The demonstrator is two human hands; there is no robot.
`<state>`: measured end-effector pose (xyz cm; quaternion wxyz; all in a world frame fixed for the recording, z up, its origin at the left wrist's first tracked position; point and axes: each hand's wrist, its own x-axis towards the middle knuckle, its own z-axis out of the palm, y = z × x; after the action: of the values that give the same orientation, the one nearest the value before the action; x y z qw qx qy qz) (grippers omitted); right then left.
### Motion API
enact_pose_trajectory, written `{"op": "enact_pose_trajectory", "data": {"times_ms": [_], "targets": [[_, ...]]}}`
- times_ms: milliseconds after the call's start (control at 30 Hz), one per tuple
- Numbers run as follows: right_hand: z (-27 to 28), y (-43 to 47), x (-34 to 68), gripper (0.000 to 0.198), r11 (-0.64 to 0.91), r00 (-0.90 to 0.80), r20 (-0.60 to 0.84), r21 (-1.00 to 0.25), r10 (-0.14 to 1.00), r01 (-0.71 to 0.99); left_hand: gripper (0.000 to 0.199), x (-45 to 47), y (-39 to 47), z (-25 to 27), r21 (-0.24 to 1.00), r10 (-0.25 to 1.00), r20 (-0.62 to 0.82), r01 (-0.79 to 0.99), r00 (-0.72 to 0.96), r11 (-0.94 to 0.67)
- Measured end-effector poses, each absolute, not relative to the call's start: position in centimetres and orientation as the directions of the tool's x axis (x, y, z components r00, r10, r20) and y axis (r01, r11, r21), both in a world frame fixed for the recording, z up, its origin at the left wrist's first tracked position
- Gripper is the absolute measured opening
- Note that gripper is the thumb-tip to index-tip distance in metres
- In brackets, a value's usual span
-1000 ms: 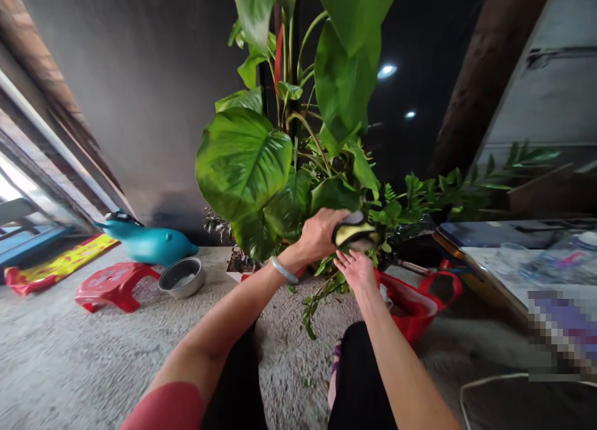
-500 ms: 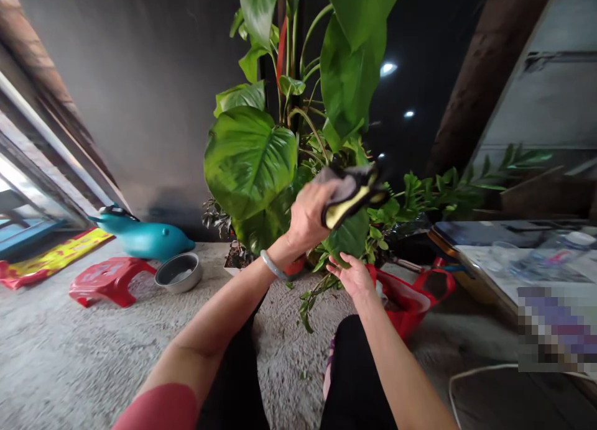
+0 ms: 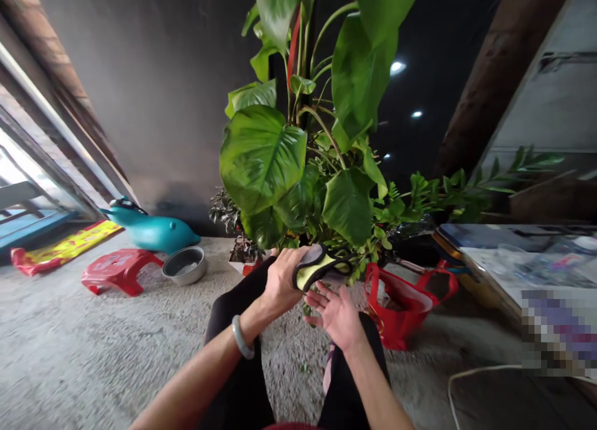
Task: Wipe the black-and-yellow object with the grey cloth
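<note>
A tall potted plant with big glossy green leaves stands in front of me. My left hand, a pale bangle on its wrist, grips a folded yellow and grey cloth low down, just below the plant's lowest leaves. My right hand is held open, palm up, right under the cloth, its fingertips close to it. Both hands hover above my knees in black trousers. The plant's pot is mostly hidden behind the hands and leaves.
A red bag sits on the rough floor right of my knees. At left are a red stool, a metal bowl and a teal dolphin toy. A cluttered table edge is on the right, with a white cable below.
My left hand came down with the cloth from leaf height to just above my knees. My right hand drew back from the leaf and turned palm up under the cloth.
</note>
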<state>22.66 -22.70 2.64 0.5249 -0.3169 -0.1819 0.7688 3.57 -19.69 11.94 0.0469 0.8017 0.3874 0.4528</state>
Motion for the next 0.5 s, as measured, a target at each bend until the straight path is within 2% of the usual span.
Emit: {"op": "enact_pose_trajectory", "data": {"times_ms": [33,100,200,300,367,433,500], "targets": [[2.8,-23.7,21.9,0.069,-0.379,-0.277,-0.260,-0.582,0.925,-0.720,0.044,4.2,-20.2,10.3,0.427,0.683,0.681,0.614,0.264,-0.664],[2.9,-25.1,20.9,0.067,-0.327,-0.228,-0.242,-0.549,0.943,-0.769,0.047,5.8,-21.7,7.0,0.423,0.728,0.619,0.656,0.295,-0.625],[2.3,-25.5,20.8,0.056,-0.287,-0.056,-0.371,-0.603,0.927,-0.744,0.056,8.1,-24.5,2.9,0.451,0.785,0.476,0.656,0.397,-0.605],[1.0,-25.1,21.2,0.051,-0.309,0.060,-0.482,-0.647,0.874,-0.697,0.061,9.0,-26.0,0.7,0.538,0.820,0.372,0.619,0.435,-0.573],[0.3,-25.0,21.5,0.051,-0.320,0.124,-0.528,-0.667,0.840,-0.673,0.059,8.0,-25.5,0.3,0.622,0.795,0.339,0.514,0.502,-0.590],[0.0,-24.9,21.8,0.053,-0.327,0.191,-0.560,-0.691,0.806,-0.645,0.054,5.8,-23.9,0.5,0.751,0.725,0.289,0.322,0.625,-0.577],[0.1,-25.0,22.2,0.054,-0.324,0.252,-0.567,-0.720,0.784,-0.614,0.041,3.0,-21.5,0.9,0.899,0.715,0.168,0.191,0.679,-0.393]]}}
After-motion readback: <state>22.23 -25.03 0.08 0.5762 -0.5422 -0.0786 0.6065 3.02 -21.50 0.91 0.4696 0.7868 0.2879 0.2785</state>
